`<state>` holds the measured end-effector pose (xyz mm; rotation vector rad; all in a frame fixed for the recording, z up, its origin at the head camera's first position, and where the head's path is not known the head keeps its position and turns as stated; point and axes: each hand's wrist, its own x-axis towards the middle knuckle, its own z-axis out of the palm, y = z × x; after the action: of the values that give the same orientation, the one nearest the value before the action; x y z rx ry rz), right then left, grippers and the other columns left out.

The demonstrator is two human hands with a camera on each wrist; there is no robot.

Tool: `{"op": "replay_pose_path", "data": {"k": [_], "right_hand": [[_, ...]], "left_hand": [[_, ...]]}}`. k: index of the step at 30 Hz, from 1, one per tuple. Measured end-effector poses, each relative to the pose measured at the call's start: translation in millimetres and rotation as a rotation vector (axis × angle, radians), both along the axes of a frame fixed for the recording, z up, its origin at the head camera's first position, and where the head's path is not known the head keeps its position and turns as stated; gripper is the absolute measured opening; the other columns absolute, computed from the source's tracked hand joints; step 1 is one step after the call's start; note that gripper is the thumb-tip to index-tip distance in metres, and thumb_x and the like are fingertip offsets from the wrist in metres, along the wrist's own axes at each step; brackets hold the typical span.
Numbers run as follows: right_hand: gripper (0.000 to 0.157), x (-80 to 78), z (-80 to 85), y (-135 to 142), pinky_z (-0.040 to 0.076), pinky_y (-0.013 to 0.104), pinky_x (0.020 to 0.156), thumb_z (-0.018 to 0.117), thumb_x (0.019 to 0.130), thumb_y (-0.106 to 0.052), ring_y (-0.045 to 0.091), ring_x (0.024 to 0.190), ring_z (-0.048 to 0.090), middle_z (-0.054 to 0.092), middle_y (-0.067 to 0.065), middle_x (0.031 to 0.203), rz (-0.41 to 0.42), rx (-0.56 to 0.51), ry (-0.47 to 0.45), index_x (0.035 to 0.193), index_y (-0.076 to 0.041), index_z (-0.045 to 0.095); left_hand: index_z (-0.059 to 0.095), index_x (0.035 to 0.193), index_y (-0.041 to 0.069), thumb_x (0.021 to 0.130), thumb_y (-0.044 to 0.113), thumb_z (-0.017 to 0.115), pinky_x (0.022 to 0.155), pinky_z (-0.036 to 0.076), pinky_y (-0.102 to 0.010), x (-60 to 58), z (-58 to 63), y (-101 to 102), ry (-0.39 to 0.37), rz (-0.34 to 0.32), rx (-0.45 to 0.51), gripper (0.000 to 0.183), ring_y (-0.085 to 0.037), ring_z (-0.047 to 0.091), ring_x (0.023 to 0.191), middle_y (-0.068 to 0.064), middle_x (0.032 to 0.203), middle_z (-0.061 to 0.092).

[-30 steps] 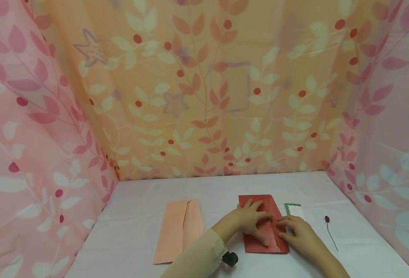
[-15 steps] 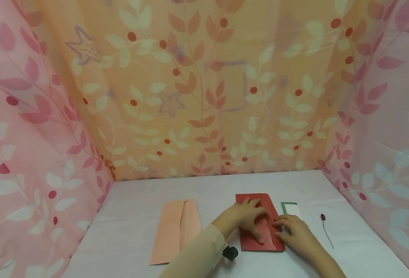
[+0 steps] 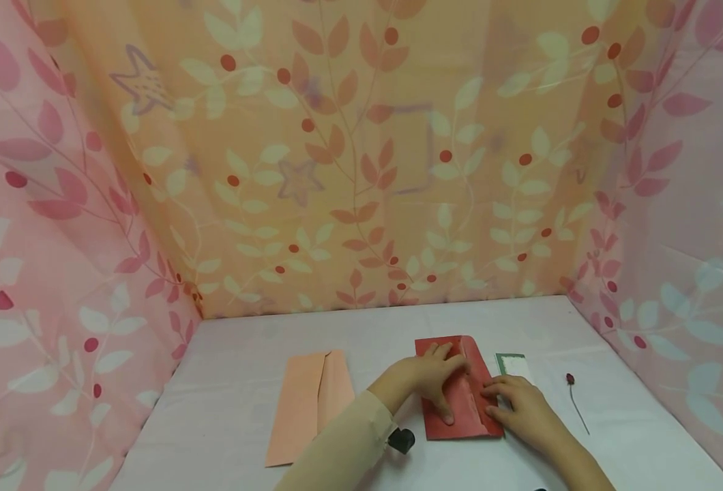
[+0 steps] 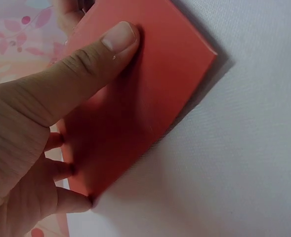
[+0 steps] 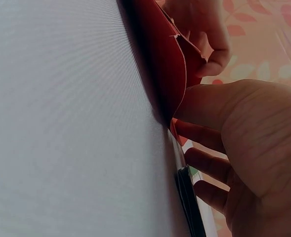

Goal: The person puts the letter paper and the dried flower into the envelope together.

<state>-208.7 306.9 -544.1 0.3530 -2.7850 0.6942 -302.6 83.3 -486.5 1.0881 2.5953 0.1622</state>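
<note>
A red envelope [image 3: 453,406] lies on the white table, its long flap on the right side slightly raised. My left hand [image 3: 425,378] rests spread on the envelope's body. In the left wrist view, the left thumb [image 4: 103,54] presses the red paper while the other fingertips touch its edge. At the flap is my right hand [image 3: 521,409], its thumb and fingers pinching the flap's edge. The right wrist view shows the lifted flap [image 5: 165,64] bowed, with a gap between it and the body. A green-bordered white card [image 3: 511,363] lies partly hidden behind the right hand.
A peach envelope [image 3: 303,402] lies to the left, partly covered by the left sleeve [image 3: 343,447]. A small dark red flower on a thin stem [image 3: 571,380] lies at the right. Floral cloth [image 3: 361,170] walls enclose the table's back and sides.
The red envelope's flap stands a little more raised, and the fold between flap and body shows more. The left hand has shifted slightly left on the envelope. The head view has drifted slightly.
</note>
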Motion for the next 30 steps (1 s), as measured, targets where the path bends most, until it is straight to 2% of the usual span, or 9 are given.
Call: {"op": "replay_pose_path", "data": {"k": [6,14,21,30], "right_hand": [[0.027,-0.8,-2.1,1,0.048,0.06,0.099,0.087,0.081,-0.024,0.029,0.116,0.062,0.07,-0.004,0.116,-0.002,-0.004,-0.01,0.106,-0.022,0.078],[0.027,-3.3,-4.2,2,0.046,0.061,0.101,0.086,0.083,-0.026,0.03,0.119,0.06,0.07,-0.003,0.119,-0.017,0.0,-0.054,0.108,-0.023,0.077],[0.027,-1.6,-3.1,1,0.045,0.062,0.102,0.085,0.083,-0.027,0.031,0.121,0.06,0.07,-0.003,0.12,-0.021,0.007,-0.066,0.109,-0.023,0.078],[0.028,0.9,-1.6,-2,0.047,0.061,0.099,0.088,0.08,-0.022,0.031,0.117,0.062,0.07,-0.003,0.117,0.009,0.027,0.032,0.106,-0.021,0.078]], "left_hand": [[0.037,0.143,0.049,0.063,0.064,0.09,0.106,0.048,-0.052,1.0,-1.6,-1,0.044,-0.022,-0.015,0.097,-0.029,0.025,0.154,0.003,0.167,0.024],[0.032,0.149,0.046,0.063,0.066,0.087,0.106,0.049,-0.049,3.7,-4.9,-5,0.072,-0.012,0.015,0.104,-0.029,0.024,0.155,0.002,0.168,0.022],[0.03,0.154,0.041,0.064,0.071,0.084,0.104,0.051,-0.044,8.0,-9.6,-8,0.145,-0.04,0.007,0.109,-0.031,0.025,0.155,-0.002,0.169,0.021],[0.032,0.149,0.043,0.064,0.066,0.086,0.106,0.05,-0.045,6.0,-12.7,-13,0.088,-0.021,0.088,0.104,-0.03,0.024,0.156,-0.001,0.169,0.019]]}}
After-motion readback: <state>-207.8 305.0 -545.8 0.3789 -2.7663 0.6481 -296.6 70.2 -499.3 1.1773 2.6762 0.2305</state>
